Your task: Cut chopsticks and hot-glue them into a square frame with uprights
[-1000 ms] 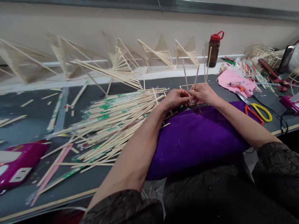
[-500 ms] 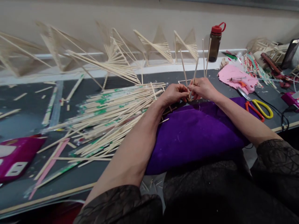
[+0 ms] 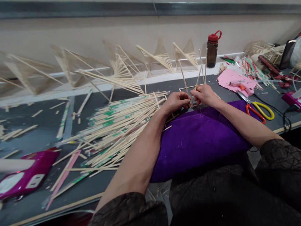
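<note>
Several thin wooden sticks, like chopsticks, make up a small frame (image 3: 191, 86) at the table's far middle, with some sticks standing up from it. My left hand (image 3: 176, 103) is closed in a pinch low on the frame, by the foot of a leaning stick (image 3: 183, 75). Close beside it, my right hand (image 3: 205, 95) grips another slanted stick (image 3: 199, 75) near its lower end. The fingers hide part of the joint between them. Under both forearms lies a purple cloth (image 3: 199, 141), draped over the table's front edge.
Left of my hands lies a pile of loose and wrapped chopsticks (image 3: 122, 125). Twisted stick structures (image 3: 117, 75) line the wall. A brown bottle (image 3: 212, 51) stands behind. Scissors (image 3: 261, 111), a glue gun (image 3: 242, 86) on pink paper and a magenta device (image 3: 33, 172) also lie around.
The camera view has tilted up and turned slightly left, so things sit lower in the picture. Both hands stay at the frame's base; my right fingers look more curled around the stick.
</note>
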A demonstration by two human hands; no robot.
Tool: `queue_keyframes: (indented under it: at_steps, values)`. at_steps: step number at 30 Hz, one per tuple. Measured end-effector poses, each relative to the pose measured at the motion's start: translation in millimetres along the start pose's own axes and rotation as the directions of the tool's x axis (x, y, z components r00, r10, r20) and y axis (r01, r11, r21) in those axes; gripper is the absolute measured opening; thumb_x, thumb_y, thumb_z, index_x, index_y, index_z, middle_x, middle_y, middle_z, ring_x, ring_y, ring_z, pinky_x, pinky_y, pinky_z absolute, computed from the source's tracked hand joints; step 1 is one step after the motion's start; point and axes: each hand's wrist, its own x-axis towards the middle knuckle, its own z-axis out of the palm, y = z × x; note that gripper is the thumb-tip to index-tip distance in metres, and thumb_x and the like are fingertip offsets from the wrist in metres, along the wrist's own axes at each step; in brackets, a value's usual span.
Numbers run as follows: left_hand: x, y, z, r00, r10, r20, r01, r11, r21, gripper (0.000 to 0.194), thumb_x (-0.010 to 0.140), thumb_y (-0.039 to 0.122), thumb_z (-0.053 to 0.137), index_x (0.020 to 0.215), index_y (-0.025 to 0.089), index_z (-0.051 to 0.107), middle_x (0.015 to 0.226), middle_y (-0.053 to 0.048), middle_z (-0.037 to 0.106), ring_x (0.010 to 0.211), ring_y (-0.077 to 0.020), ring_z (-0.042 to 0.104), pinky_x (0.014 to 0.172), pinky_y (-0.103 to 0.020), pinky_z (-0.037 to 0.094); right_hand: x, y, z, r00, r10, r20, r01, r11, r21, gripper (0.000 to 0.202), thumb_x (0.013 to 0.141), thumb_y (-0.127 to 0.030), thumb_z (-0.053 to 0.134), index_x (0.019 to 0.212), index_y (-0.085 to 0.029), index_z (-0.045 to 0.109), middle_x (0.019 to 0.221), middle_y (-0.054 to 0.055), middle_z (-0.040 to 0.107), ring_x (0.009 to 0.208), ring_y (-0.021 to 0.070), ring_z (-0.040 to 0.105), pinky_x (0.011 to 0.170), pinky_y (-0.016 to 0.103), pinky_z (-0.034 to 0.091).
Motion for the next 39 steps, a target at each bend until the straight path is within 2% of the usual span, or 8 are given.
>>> queue_keyframes:
  at_steps: [5,10,13,17,22,30,36,39]
  values:
    - [-1.6,4.5,1.1,1.000,0.012,0.012,-0.012,1.000,-0.002,0.007,0.074,0.017,0.065,0.081,0.016,0.066,0.063,0.001,0.065,0.057,-0.0109,0.059,0.058,-0.023,0.044,-7.8,-5.3,-0.5,1.000,-0.020,-0.010,0.019,0.998,-0.052,0.020,0.091,-0.026,0.059,0.078,-0.014,0.068,0.065,0.001,0.067,0.052,0.0098,0.062,0.053,0.022,0.045]
    - [0.1,4.6,-0.2,0.999,-0.041,-0.017,0.042,0.999,0.028,0.006,0.073,0.018,0.065,0.079,0.016,0.068,0.059,0.002,0.062,0.052,-0.0099,0.053,0.052,-0.024,0.038,-10.7,0.6,-3.5,0.998,-0.065,-0.003,0.064,0.992,-0.112,0.023,0.086,-0.035,0.067,0.083,-0.013,0.072,0.066,0.001,0.065,0.056,0.0107,0.061,0.058,0.025,0.044]
    - [2.2,0.3,-3.2,0.999,-0.043,0.001,0.043,0.999,0.033,0.015,0.070,0.020,0.069,0.083,0.014,0.072,0.059,0.003,0.061,0.052,-0.0091,0.049,0.054,-0.024,0.037,-10.1,4.2,-4.6,0.998,-0.068,-0.007,0.067,0.990,-0.121,0.017,0.086,-0.028,0.064,0.088,-0.014,0.073,0.073,0.002,0.068,0.060,0.0107,0.061,0.061,0.024,0.046]
    - [7.3,-9.2,-6.6,0.998,-0.021,0.055,0.017,0.997,0.069,0.027,0.064,0.024,0.075,0.088,0.013,0.077,0.068,0.000,0.068,0.061,-0.0107,0.054,0.062,-0.025,0.040,-6.4,7.0,-1.5,0.997,-0.068,-0.019,0.065,0.990,-0.126,0.018,0.088,-0.021,0.057,0.083,-0.014,0.073,0.075,0.003,0.069,0.063,0.0107,0.061,0.062,0.023,0.046]
    - [13.7,-19.0,-7.7,0.996,0.005,0.093,-0.019,0.990,0.141,0.020,0.061,0.030,0.077,0.075,0.016,0.076,0.075,-0.003,0.073,0.069,-0.0133,0.059,0.067,-0.026,0.043,-3.6,7.2,5.8,0.998,-0.068,0.007,0.068,0.978,-0.197,0.019,0.088,-0.019,0.058,0.079,-0.014,0.074,0.074,0.004,0.071,0.067,0.0120,0.064,0.062,0.022,0.044]
    - [15.4,-22.2,-7.9,0.996,-0.013,0.084,-0.004,0.979,0.202,0.017,0.061,0.033,0.076,0.071,0.019,0.076,0.072,-0.002,0.073,0.068,-0.0153,0.060,0.066,-0.027,0.044,-3.2,6.3,10.0,0.998,-0.056,-0.011,0.051,0.961,-0.273,0.021,0.089,-0.015,0.058,0.079,-0.012,0.075,0.077,0.006,0.075,0.068,0.0121,0.064,0.065,0.021,0.042]
    - [18.0,-26.6,-8.1,0.996,-0.043,0.077,0.023,0.971,0.236,0.023,0.061,0.039,0.077,0.069,0.018,0.076,0.066,-0.001,0.070,0.062,-0.0140,0.055,0.060,-0.027,0.040,-2.0,7.2,11.3,0.995,-0.097,-0.011,0.087,0.935,-0.343,0.022,0.090,-0.015,0.058,0.081,-0.012,0.078,0.084,0.007,0.077,0.078,0.0137,0.068,0.068,0.021,0.041]
    - [20.2,-29.3,-7.0,0.998,-0.037,0.058,0.022,0.971,0.237,0.021,0.060,0.038,0.077,0.064,0.018,0.074,0.061,-0.001,0.068,0.060,-0.0130,0.052,0.058,-0.026,0.038,-3.3,5.2,11.7,0.995,-0.097,0.004,0.093,0.941,-0.325,0.022,0.091,-0.015,0.057,0.083,-0.011,0.078,0.085,0.008,0.077,0.075,0.0134,0.067,0.067,0.022,0.042]
